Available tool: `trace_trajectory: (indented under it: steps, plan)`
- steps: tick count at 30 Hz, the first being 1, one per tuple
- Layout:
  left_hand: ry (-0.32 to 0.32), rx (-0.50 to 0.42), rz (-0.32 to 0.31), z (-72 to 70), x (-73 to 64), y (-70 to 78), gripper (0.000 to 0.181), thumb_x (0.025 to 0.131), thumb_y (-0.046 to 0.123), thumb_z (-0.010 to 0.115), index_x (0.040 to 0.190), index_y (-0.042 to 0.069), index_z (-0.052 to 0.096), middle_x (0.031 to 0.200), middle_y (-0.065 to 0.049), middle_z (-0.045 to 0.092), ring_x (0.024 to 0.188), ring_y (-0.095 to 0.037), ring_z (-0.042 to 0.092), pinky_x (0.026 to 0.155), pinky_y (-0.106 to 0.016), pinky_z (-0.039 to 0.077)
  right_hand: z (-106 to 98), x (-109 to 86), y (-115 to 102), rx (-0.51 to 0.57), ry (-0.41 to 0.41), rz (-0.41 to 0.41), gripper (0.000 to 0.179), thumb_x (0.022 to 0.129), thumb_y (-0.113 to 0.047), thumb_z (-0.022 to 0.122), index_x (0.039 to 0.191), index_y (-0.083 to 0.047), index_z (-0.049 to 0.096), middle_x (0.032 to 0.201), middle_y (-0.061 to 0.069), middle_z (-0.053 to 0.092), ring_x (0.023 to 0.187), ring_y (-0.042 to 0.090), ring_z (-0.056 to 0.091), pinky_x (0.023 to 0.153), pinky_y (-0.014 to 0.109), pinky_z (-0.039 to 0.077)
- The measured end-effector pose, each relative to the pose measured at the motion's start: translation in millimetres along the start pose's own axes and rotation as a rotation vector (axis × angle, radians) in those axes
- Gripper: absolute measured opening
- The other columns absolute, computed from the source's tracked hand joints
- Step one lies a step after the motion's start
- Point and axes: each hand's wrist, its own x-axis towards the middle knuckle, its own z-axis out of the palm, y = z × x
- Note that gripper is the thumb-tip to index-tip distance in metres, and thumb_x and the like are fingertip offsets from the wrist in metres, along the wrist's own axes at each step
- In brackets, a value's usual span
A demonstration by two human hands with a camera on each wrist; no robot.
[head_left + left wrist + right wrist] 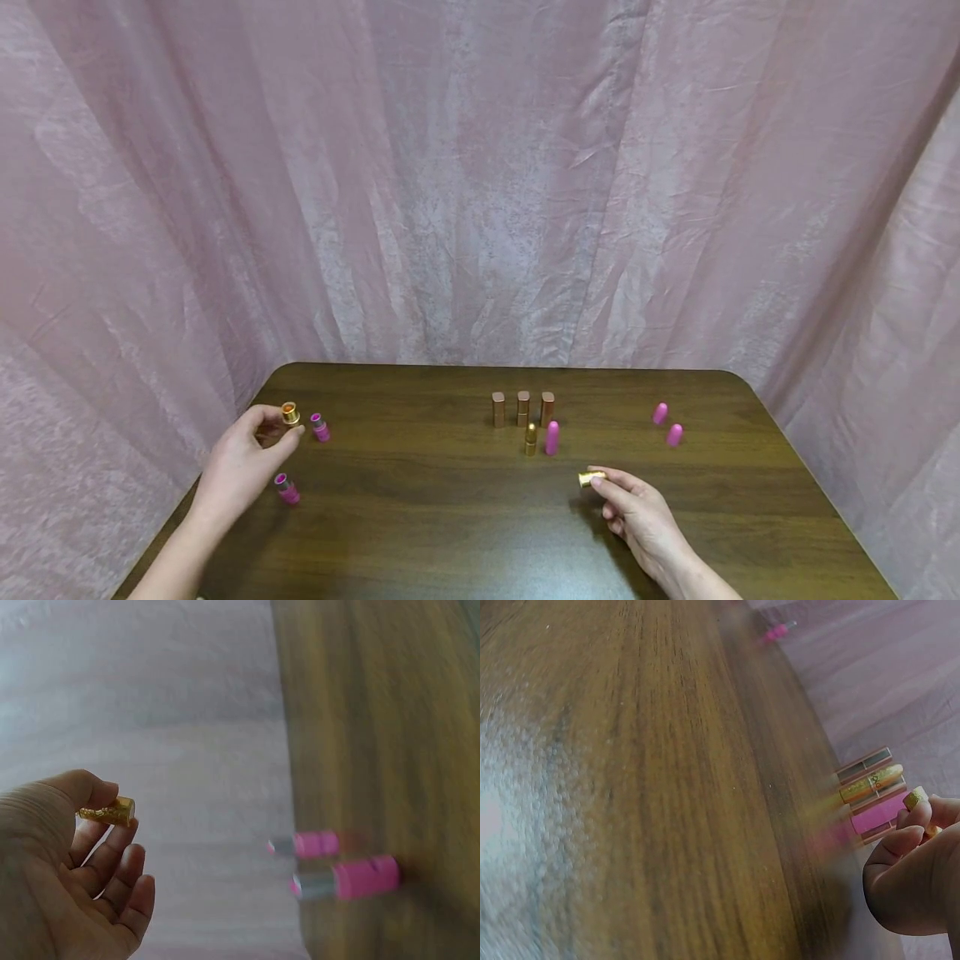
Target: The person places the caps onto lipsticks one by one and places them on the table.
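My left hand (238, 465), at the table's left side, pinches a gold lipstick base (290, 414) between thumb and fingers, its open end tilted up. In the left wrist view, this gold base (109, 812) shows between thumb and forefinger. Beside the hand stand two uncapped pink lipstick bases (320, 428) with silver collars. Right of the table's middle, my right hand (643, 517) pinches a gold lipstick cap (592, 479), held sideways over the wood. Two pink lipstick caps (660, 413) stand farther right. In the right wrist view, the fingers partly hide the gold cap (915, 798).
Three rose-gold square lipsticks (522, 409) form a row toward the back middle. In front of them stand a gold lipstick (531, 439) and a pink lipstick (552, 438), both capped. Pink curtains (480, 208) enclose the brown wooden table (420, 517) at the back and sides.
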Motion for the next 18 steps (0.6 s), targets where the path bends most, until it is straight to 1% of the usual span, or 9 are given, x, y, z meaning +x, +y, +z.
trace_trajectory:
  steps: [2,4,6,9,12,16,18]
  plan:
    - [-0.038,-0.013,0.007,0.6,-0.9,11.7,0.035,0.097,0.04,0.07,0.116,0.01,0.065,0.112,-0.008,0.068,0.103,-0.027,0.062,0.085,-0.037,0.049,0,0.1,0,0.0,-0.001,-0.003,0.035,0.095,-0.014,0.071,0.126,0.001,0.066,0.097,0.002,0.072,0.059,0.005,0.047,0.051,0.019,0.037]
    - [-0.065,-0.012,0.024,2.7,-1.3,22.2,0.037,0.097,0.041,0.069,0.117,0.011,0.065,0.114,-0.008,0.066,0.106,-0.03,0.061,0.087,-0.048,0.048,0,-0.1,0,0.002,0.001,-0.002,0.034,0.095,-0.014,0.072,0.125,0.0,0.067,0.096,0.002,0.072,0.059,0.005,0.047,0.051,0.019,0.037]
    - [-0.076,-0.003,0.052,6.7,-1.7,31.8,0.034,0.097,0.038,0.07,0.117,0.011,0.066,0.11,-0.007,0.066,0.105,-0.03,0.06,0.086,-0.052,0.047,0,-0.3,-1,0.007,0.005,-0.002,0.033,0.095,-0.014,0.072,0.124,-0.001,0.068,0.094,0.002,0.071,0.058,0.005,0.047,0.05,0.019,0.037]
    - [-0.074,0.04,0.107,15.6,-2.9,43.9,0.026,0.095,0.032,0.073,0.113,0.013,0.068,0.101,-0.002,0.065,0.097,-0.024,0.059,0.081,-0.047,0.048,0,-0.6,-1,0.012,0.005,-0.001,0.032,0.094,-0.014,0.073,0.123,-0.001,0.068,0.093,0.001,0.071,0.058,0.005,0.047,0.05,0.019,0.037]
    - [-0.061,0.083,0.177,27.0,-3.9,53.6,0.021,0.091,0.025,0.077,0.109,0.016,0.071,0.095,0.004,0.066,0.091,-0.018,0.058,0.076,-0.041,0.048,0,-0.8,-2,0.014,0.004,-0.003,0.032,0.094,-0.014,0.073,0.123,-0.001,0.068,0.094,0.002,0.071,0.057,0.005,0.047,0.05,0.019,0.037]
    - [-0.043,0.134,0.276,44.6,-4.7,63.1,0.02,0.087,0.021,0.08,0.106,0.019,0.074,0.096,0.008,0.068,0.089,-0.014,0.06,0.076,-0.04,0.051,-1,-1.3,-2,0.012,0.006,0.0,0.033,0.094,-0.014,0.073,0.124,-0.001,0.068,0.095,0.002,0.071,0.058,0.005,0.047,0.05,0.019,0.037]
    - [-0.046,0.15,0.317,53.5,-6.3,67.3,0.02,0.085,0.019,0.081,0.104,0.02,0.075,0.093,0.01,0.067,0.088,-0.013,0.06,0.076,-0.04,0.051,-1,-1.6,-2,0.011,0.006,0.0,0.032,0.094,-0.014,0.072,0.124,-0.001,0.068,0.095,0.001,0.071,0.058,0.005,0.047,0.05,0.019,0.037]
